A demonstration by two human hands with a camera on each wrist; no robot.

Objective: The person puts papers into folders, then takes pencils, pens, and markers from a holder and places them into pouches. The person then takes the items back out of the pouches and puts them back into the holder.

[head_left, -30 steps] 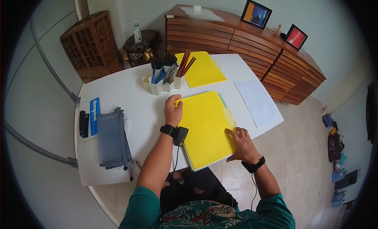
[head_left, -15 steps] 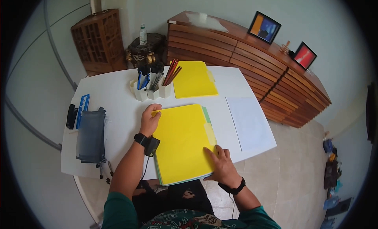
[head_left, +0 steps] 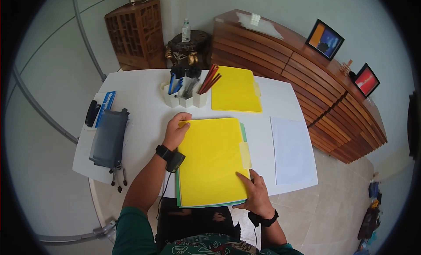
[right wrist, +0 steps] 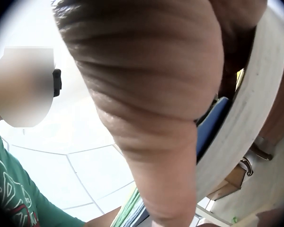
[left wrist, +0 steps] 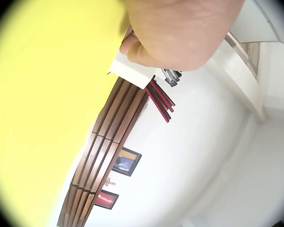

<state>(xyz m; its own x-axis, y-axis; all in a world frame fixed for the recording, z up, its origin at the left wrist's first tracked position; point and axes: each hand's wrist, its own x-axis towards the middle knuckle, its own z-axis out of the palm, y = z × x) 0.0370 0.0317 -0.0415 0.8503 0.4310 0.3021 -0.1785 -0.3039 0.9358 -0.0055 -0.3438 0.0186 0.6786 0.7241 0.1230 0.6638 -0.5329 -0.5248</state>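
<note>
A stack of file folders (head_left: 210, 163) with a yellow one on top lies at the table's front edge, its near end jutting over the person's lap. Green and blue edges show beneath the yellow at the left and near sides. The left hand (head_left: 175, 131) grips the stack's upper left edge; in the left wrist view the yellow folder (left wrist: 47, 94) fills the left side beside that hand. At the lower right corner the right hand (head_left: 258, 197) holds the stack, some fingers over the yellow cover. In the right wrist view the palm hides most of the stack.
Another yellow folder (head_left: 237, 90) lies at the back beside white pen holders (head_left: 177, 100) with pens and dark red pencils. White paper (head_left: 294, 152) is on the right. A grey mesh pouch (head_left: 108, 139), blue notebook (head_left: 106, 108) and black stapler (head_left: 92, 113) lie left.
The head view has shifted and turned. The folder stack now sits straighter to the person, with more green and blue edge showing at its left. Both hands keep their hold on it.
</note>
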